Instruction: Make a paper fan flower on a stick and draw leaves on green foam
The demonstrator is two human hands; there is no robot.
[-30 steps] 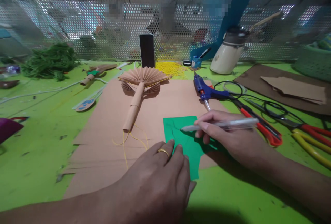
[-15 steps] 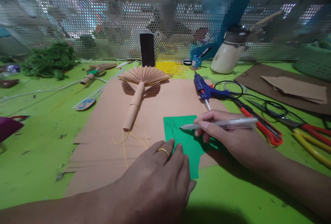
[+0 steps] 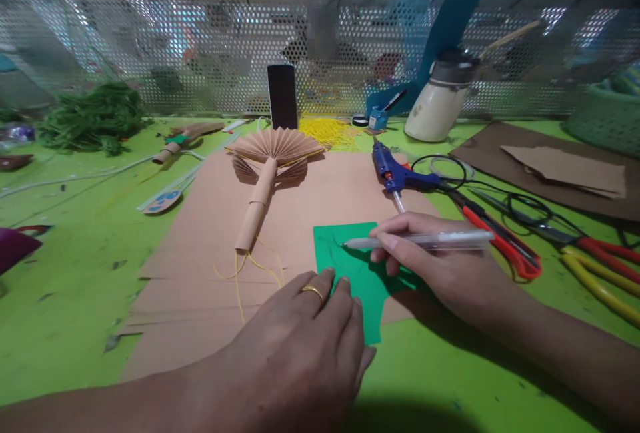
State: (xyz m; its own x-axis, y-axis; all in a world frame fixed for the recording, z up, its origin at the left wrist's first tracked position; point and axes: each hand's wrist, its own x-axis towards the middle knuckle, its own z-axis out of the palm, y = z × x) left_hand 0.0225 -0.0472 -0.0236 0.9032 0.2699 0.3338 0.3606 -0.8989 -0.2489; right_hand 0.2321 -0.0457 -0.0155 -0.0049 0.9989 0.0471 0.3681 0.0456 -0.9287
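Note:
My right hand pinches a clear-barrelled pen, its tip at thin dark curved lines on a green sheet of paper. Flat on the lower left of that sheet lies my left hand, fingers stretched out and a gold ring on one of them. Beneath the green sheet is brown paper in layers. A folded brown paper fan with a rolled paper handle rests on it, and yellow strings trail from the handle's lower end.
Right of the paper are a blue glue gun, a red cutter and red-and-yellow-handled scissors. A phone stands upright at the back near yellow shreds. Green string is heaped at left; a white jug stands back right.
The whole view has shifted slightly, moving everything a little to the left. The pen tip stays by the same curved lines, and my left hand keeps its place on the green paper.

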